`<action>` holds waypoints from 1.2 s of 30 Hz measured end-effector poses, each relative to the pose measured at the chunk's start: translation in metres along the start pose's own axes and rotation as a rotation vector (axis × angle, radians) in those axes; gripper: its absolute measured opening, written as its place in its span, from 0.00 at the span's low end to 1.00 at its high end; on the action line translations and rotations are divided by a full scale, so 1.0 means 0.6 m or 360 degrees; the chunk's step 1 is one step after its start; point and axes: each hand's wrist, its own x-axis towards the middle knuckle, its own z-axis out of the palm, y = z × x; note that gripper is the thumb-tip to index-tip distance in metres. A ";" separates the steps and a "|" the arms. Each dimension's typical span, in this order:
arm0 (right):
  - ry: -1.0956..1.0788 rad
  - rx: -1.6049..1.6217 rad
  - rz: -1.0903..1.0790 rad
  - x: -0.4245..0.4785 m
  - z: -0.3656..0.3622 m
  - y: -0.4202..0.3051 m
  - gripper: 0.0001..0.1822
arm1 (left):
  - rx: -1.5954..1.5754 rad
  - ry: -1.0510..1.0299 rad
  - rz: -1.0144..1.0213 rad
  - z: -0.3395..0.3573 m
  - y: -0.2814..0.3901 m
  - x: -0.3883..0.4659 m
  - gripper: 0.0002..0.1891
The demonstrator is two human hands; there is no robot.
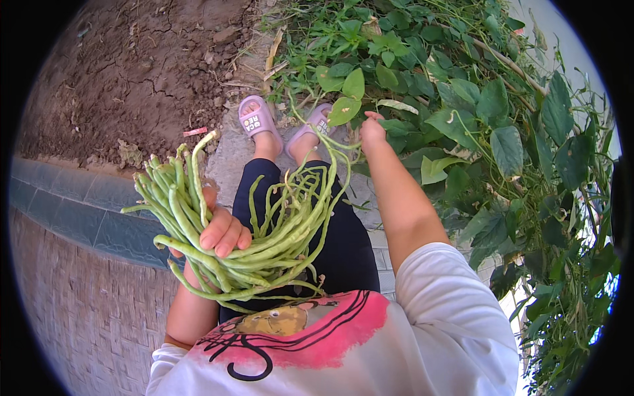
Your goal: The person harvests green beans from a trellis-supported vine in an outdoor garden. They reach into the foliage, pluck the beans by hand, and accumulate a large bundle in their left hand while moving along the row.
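Note:
My left hand is wrapped around a thick bundle of long green yardlong beans. Their stem ends fan out to the upper left, while the long pods loop and droop to the right in front of my dark trousers. My right hand reaches forward at the edge of leafy bean vines. A thin green strand meets this hand's left side. The fingers are partly hidden by the hand itself and by leaves, so whether they grip anything is unclear.
Under me is a concrete strip, where my feet stand in pink slides. Cracked bare soil lies ahead to the left, edged by a dark tiled curb. Textured paving spreads at the lower left. Plants crowd the right side before a pale wall.

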 end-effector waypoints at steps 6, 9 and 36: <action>-0.0265 -0.0330 -0.1099 -0.221 -0.020 -0.131 0.11 | -0.0094 -0.0004 -0.0005 0.016 -0.007 -0.005 0.39; -0.0222 -0.0728 -0.1763 -0.339 -0.069 -0.209 0.15 | -0.0081 -0.0022 -0.0026 0.027 -0.011 -0.004 0.38; -0.1011 0.0986 -0.1024 -0.798 -0.072 -0.394 0.07 | 0.0623 0.0774 -0.0071 0.266 -0.115 -0.011 0.31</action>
